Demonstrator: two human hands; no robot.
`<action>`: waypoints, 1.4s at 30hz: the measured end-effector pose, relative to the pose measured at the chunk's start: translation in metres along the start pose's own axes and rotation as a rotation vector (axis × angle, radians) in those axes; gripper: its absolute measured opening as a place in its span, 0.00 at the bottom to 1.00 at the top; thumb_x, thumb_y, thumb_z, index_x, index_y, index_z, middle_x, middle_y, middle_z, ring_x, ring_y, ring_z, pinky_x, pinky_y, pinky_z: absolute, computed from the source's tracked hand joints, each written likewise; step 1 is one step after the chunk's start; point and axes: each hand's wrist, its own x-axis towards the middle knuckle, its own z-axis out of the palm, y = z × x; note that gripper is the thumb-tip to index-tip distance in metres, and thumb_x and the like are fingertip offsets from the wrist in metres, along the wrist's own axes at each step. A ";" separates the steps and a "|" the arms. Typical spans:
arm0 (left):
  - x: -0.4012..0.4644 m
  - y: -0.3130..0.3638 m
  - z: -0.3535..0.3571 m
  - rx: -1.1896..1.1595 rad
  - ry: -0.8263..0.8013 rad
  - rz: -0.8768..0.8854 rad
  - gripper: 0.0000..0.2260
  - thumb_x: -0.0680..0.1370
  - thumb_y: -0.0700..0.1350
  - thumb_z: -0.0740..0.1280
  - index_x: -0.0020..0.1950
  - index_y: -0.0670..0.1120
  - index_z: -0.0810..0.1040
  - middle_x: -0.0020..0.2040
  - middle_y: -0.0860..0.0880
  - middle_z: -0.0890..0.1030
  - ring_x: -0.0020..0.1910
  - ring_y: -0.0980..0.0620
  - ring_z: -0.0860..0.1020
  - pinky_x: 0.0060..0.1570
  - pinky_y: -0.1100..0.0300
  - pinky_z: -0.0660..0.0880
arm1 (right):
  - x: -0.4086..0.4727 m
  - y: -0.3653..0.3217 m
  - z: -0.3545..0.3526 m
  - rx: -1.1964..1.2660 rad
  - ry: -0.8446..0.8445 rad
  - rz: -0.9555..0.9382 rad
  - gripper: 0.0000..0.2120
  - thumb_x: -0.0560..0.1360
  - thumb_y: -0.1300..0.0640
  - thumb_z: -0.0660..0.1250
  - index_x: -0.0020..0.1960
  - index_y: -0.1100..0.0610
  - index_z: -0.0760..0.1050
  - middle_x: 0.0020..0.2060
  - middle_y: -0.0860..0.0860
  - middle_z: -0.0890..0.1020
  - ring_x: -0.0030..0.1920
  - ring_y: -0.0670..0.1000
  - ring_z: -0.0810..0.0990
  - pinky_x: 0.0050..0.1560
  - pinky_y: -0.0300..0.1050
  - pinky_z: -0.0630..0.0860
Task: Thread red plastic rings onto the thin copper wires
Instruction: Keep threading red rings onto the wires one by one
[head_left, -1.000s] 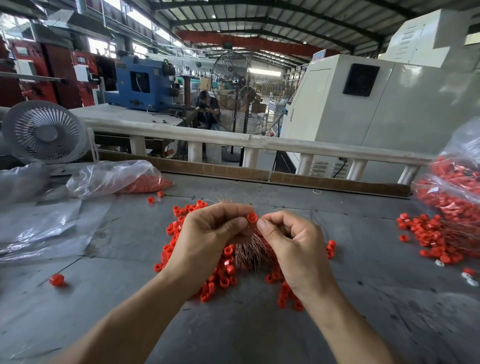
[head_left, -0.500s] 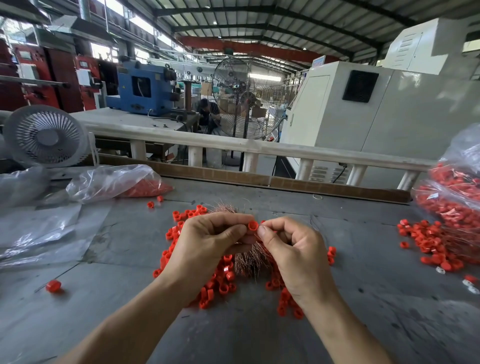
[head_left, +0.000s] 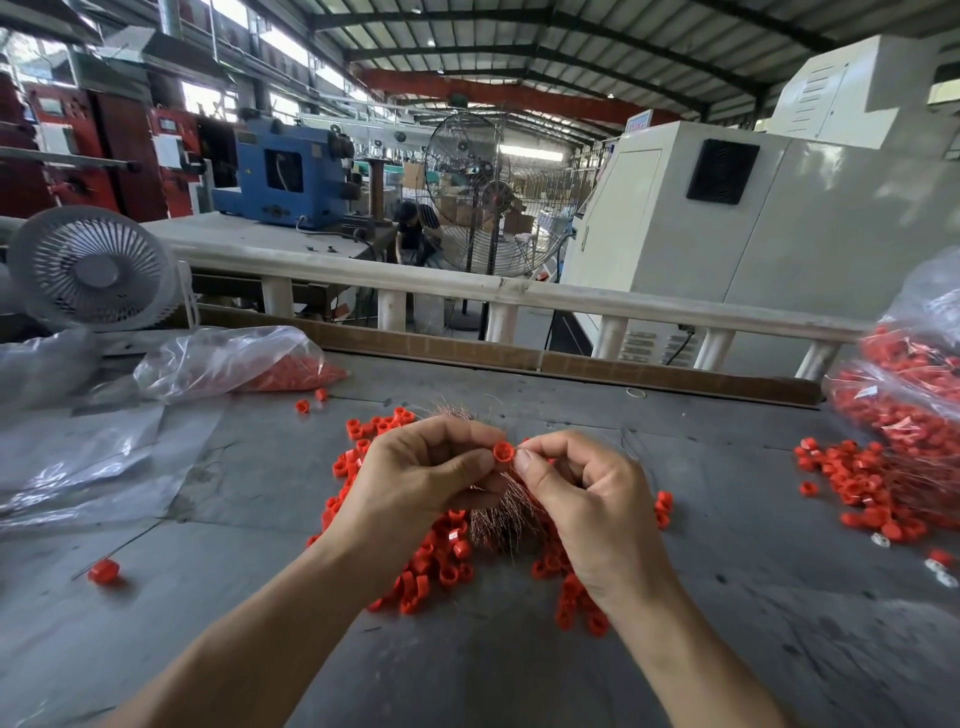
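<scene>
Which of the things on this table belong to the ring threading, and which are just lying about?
In the job:
- red ring, pinched between left hand and right hand
- copper wires under the hands
- loose red rings heaped round the wires

Lying about:
- white desk fan
- empty plastic sheet
- lone ring at the left
- clear bag of rings at the back left

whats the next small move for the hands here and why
Probably ease the right hand toward the red ring to feed a wire through its hole: the left hand pinches the ring with its opening facing the right fingertips, above the copper wires.
</scene>
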 end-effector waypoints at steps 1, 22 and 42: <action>0.000 0.001 0.000 -0.005 0.000 -0.007 0.08 0.71 0.38 0.73 0.50 0.43 0.87 0.43 0.40 0.86 0.40 0.48 0.85 0.42 0.58 0.83 | 0.000 0.000 0.000 0.005 -0.004 -0.004 0.07 0.77 0.60 0.74 0.42 0.51 0.84 0.31 0.43 0.82 0.32 0.41 0.77 0.36 0.31 0.71; 0.002 0.001 -0.005 -0.089 -0.104 -0.071 0.10 0.70 0.40 0.74 0.50 0.41 0.87 0.45 0.39 0.85 0.43 0.48 0.85 0.44 0.57 0.83 | 0.001 0.012 0.001 0.090 -0.119 0.119 0.09 0.79 0.46 0.68 0.50 0.49 0.84 0.36 0.46 0.85 0.38 0.43 0.82 0.40 0.42 0.79; 0.009 -0.008 -0.003 -0.266 -0.183 0.007 0.11 0.74 0.40 0.75 0.56 0.39 0.85 0.56 0.33 0.84 0.55 0.41 0.85 0.52 0.57 0.83 | -0.004 0.005 0.009 -0.008 -0.100 0.156 0.18 0.82 0.64 0.65 0.65 0.44 0.77 0.52 0.39 0.85 0.49 0.38 0.83 0.50 0.37 0.78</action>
